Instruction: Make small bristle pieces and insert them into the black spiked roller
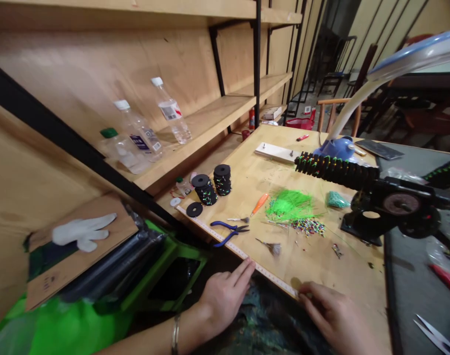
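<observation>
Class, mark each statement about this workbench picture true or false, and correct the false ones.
1. The pliers have blue handles. True.
2. The white glove lies among the beads. False: it lies on cardboard, left of the table.
3. Every shelf bottle has a white cap. False: the leftmost bottle has a green cap.
4. The left hand reaches the measuring strip. True.
5. The right hand holds the pliers. False: they lie on the table.

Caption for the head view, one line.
Both hands at the measuring tape on the table edge, blue-handled pliers nearby.
</observation>
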`<state>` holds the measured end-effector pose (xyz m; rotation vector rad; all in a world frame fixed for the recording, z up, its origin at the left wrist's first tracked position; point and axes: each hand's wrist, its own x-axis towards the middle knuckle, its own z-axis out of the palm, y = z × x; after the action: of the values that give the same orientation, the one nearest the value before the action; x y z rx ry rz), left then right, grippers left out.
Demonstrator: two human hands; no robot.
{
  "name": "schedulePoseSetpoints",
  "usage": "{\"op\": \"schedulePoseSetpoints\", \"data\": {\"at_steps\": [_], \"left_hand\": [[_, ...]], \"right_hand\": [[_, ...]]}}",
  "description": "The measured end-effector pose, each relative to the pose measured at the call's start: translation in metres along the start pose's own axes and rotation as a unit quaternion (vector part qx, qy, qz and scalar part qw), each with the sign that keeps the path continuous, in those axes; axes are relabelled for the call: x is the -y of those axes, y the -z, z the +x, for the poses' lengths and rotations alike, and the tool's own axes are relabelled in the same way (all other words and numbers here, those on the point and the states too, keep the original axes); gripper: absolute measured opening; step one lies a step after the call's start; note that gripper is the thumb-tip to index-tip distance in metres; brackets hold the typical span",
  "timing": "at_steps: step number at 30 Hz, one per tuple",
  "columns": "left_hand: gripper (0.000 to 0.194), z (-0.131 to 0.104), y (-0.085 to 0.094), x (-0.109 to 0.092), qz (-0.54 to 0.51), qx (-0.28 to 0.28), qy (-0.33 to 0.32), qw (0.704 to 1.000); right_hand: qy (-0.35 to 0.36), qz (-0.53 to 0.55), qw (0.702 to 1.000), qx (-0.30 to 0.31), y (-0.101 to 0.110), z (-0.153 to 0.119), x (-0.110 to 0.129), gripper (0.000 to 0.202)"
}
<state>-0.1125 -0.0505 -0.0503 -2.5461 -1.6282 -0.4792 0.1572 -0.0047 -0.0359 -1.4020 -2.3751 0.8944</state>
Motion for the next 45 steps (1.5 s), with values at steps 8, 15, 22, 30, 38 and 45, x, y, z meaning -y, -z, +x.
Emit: {"op": "schedulePoseSetpoints", "data": {"at_steps": [8, 15, 22, 30, 38, 45], "left_hand": [[0.045, -0.004, -0.002, 0.001, 0.025, 0.071, -0.011, 0.997], [0.06, -0.012, -0.007, -0.006, 0.076, 0.153, 0.016, 0.985], [0.086, -0.01, 0.003, -0.023, 0.129, 0.208, 0.044, 0.969], [0.066, -0.002, 0.02, -0.007, -0.078, 0.14, 0.057, 0.985], [0.025, 0.004, 0.032, 0.0, -0.289, -0.078, 0.158, 0.941], [0.037, 0.049, 0.035, -0.048, -0.53, 0.105, 0.199, 0.817]], "right_hand": [[0.016, 0.004, 1.0, -0.001, 0.004, 0.0, 0.001, 0.022], [0.031, -0.023, 0.999, -0.008, 0.009, 0.0, 0.004, 0.023], [0.032, -0.023, 0.999, -0.005, 0.01, 0.002, 0.004, 0.024], [0.018, 0.014, 1.0, -0.01, 0.014, 0.002, 0.007, 0.024], [-0.017, 0.041, 0.999, 0.003, 0.024, -0.001, 0.019, 0.026], [-0.021, 0.088, 0.996, -0.004, 0.035, 0.0, 0.034, 0.023]]}}
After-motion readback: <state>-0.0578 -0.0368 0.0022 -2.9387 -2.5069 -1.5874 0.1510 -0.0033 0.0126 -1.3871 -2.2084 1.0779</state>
